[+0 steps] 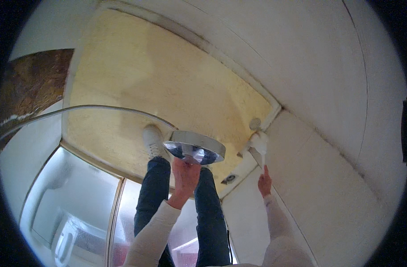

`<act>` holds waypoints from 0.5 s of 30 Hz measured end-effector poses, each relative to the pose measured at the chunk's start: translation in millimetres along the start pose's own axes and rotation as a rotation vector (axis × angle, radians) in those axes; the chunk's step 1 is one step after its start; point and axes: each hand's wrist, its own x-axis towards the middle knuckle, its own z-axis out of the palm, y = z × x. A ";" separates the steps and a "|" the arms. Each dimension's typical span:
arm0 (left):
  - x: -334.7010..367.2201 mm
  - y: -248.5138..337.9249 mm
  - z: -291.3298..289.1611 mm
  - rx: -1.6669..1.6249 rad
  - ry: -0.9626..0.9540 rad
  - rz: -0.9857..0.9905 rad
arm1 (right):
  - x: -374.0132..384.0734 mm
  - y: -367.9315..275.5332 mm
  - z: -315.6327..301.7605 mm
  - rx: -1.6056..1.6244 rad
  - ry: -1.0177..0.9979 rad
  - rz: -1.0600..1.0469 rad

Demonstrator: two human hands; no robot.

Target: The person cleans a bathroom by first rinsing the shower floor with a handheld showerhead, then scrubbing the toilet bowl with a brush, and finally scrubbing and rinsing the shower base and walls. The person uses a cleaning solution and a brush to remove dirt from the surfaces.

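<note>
My left hand [185, 175] is closed on a wide, round shower head [195, 144] with a pale rim and a shiny chrome side; the head partly hides the fingers. A flexible metal hose [96, 107] runs from it to the left. On the right, my right hand [265, 181] grips the thin handle of a white brush [259, 142]. The brush head is at the floor's right edge, by the foot of the wall, close to a round grey disc [255, 123].
Under my feet is a yellowish, stained floor [176, 71] with a raised, dirty rim. Pale wall panels [310, 58] rise beyond and to the right. A framed translucent panel [74, 191] stands lower left, a brown patch [34, 86] far left. A small dark fitting [230, 179] is near the right rim.
</note>
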 end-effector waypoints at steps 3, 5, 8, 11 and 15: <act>6.5 17.6 -5.0 0.199 0.032 0.029 | -0.2 -55.8 -59.7 -0.146 0.007 0.052; 11.4 28.3 -10.0 0.125 0.080 -0.026 | 20.7 -99.9 -97.0 -0.213 -0.016 -0.007; 18.5 41.6 -16.0 0.067 0.168 -0.072 | 90.3 -188.9 -130.7 -0.146 -0.018 -0.322; 25.9 52.6 -19.2 -0.050 0.254 -0.064 | 176.2 -318.3 -129.2 -0.070 0.113 -0.704; 31.4 64.3 -21.2 -0.191 0.381 -0.054 | 263.1 -512.9 -111.0 -0.267 0.121 -0.694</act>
